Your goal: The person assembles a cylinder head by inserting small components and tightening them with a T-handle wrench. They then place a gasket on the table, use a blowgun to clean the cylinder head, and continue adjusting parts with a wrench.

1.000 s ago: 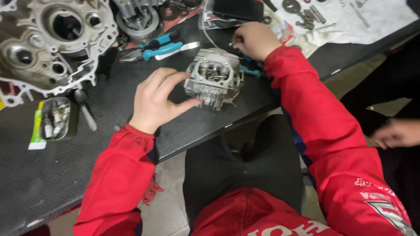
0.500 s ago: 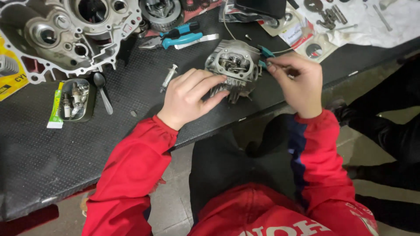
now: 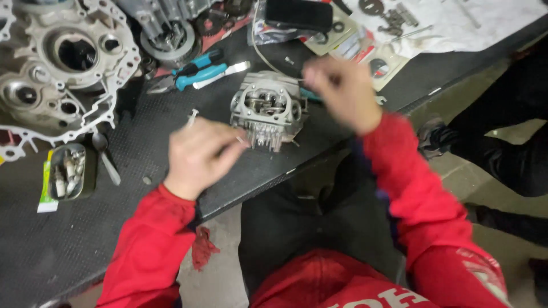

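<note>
A small grey finned cylinder head (image 3: 267, 109) stands on the black rubber mat (image 3: 148, 171) near the table's front edge. My left hand (image 3: 200, 154) is just left of it, with bent fingers whose tips reach the lower fins; whether it pinches anything is unclear. My right hand (image 3: 342, 91) is blurred with motion at the head's right side. A sliver of a teal-handled tool (image 3: 309, 94) shows at its fingers. Both sleeves are red.
A large engine crankcase (image 3: 63, 74) lies at the back left, with blue-handled pliers (image 3: 197, 73) beside it. A small tin of parts (image 3: 68, 171), a spoon-like tool (image 3: 107, 158) and a loose bolt (image 3: 192, 117) lie left. A white cloth (image 3: 474, 25) with parts sits back right. Another person's legs (image 3: 502, 148) stand right.
My left hand has slid off the top of the cylinder head to its lower left. My right hand has risen and blurs beside the head. The view has shifted.
</note>
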